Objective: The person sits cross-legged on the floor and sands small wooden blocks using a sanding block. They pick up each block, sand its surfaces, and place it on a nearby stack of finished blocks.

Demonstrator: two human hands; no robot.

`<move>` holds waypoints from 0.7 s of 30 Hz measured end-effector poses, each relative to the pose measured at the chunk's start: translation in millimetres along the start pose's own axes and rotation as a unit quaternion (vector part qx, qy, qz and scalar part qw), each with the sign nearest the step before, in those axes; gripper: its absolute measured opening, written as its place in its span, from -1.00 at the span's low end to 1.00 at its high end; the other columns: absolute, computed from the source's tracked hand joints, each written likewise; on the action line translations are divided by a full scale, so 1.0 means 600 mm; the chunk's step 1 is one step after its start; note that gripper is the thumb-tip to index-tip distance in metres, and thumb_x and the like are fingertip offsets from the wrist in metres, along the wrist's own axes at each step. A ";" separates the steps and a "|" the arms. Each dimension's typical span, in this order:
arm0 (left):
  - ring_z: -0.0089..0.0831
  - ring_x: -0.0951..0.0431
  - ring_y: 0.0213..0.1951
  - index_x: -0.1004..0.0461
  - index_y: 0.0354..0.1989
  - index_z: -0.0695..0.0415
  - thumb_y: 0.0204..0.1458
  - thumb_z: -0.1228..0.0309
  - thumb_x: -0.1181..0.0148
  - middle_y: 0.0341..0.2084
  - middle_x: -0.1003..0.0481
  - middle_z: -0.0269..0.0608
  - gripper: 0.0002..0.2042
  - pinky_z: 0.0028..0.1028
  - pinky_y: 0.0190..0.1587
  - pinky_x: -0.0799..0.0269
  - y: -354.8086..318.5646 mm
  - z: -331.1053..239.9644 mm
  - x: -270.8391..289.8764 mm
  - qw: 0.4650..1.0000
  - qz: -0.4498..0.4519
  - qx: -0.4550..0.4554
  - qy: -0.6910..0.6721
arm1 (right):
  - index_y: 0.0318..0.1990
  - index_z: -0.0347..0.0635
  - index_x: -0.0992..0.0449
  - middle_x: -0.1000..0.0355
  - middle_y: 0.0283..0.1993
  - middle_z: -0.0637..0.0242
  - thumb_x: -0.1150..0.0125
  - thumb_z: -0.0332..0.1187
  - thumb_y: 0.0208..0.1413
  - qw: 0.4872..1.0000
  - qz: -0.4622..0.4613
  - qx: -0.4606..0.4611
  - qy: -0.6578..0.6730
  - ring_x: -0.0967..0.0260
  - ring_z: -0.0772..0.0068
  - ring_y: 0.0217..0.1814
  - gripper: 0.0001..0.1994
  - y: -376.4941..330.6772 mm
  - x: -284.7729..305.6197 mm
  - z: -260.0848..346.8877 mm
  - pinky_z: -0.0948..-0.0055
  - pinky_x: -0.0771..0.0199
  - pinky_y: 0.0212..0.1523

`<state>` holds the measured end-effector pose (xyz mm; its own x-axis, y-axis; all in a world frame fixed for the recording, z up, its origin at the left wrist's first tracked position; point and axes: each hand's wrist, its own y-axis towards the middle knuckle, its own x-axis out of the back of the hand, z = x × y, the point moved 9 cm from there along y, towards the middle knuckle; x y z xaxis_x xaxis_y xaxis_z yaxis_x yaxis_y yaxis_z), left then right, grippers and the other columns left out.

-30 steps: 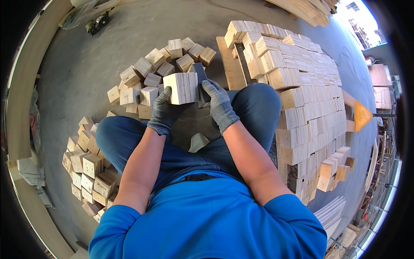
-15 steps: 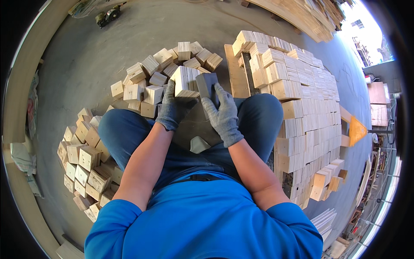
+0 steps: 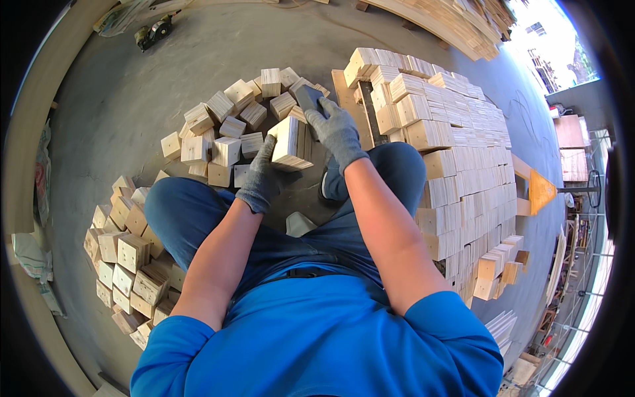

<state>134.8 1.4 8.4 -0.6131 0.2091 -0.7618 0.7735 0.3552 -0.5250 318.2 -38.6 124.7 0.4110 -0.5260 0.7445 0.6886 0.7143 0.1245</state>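
My left hand (image 3: 260, 182), in a grey knit glove, grips a pale laminated wooden block (image 3: 288, 140) between my knees. The block is tilted, with a smooth face and a layered side showing. Just beyond its far right corner, my gloved right hand (image 3: 336, 131) is closed round a dark grey sanding block (image 3: 308, 98). I cannot tell whether the sanding block touches the wood. A loose heap of similar wooden blocks (image 3: 226, 151) lies ahead of my left hand. My left fingers are partly hidden behind the held block.
On my right, neat rows of wooden blocks (image 3: 456, 159) stand on a wooden pallet (image 3: 350, 99), with an orange-yellow triangular part (image 3: 541, 192) beyond. Another block heap (image 3: 132, 255) lies by my left knee. A power tool (image 3: 153, 32) rests far left; long boards (image 3: 436, 23) are stacked far right.
My right hand has moved away from me with the sanding block, past the wooden block's far corner. The wooden block has come slightly nearer and turned in my left hand.
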 end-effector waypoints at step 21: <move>-0.11 -0.57 0.18 -0.34 0.43 -0.05 0.31 -0.26 -0.06 0.24 -0.50 -0.11 -0.31 0.07 0.11 -0.58 0.027 -0.004 0.012 0.999 0.001 -0.006 -0.044 | 0.18 -0.07 -0.60 -0.55 -0.12 -0.17 -0.43 0.03 0.15 0.999 -0.012 0.032 -0.019 -0.56 -0.28 -0.08 -0.47 -0.008 0.001 0.020 -0.08 -0.60 -0.03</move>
<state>142.3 10.8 -4.8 -0.5946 0.1283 -0.7937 0.7723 0.3656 -0.5194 308.1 -36.6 132.3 0.3717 -0.5261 0.7649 0.6580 0.7305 0.1826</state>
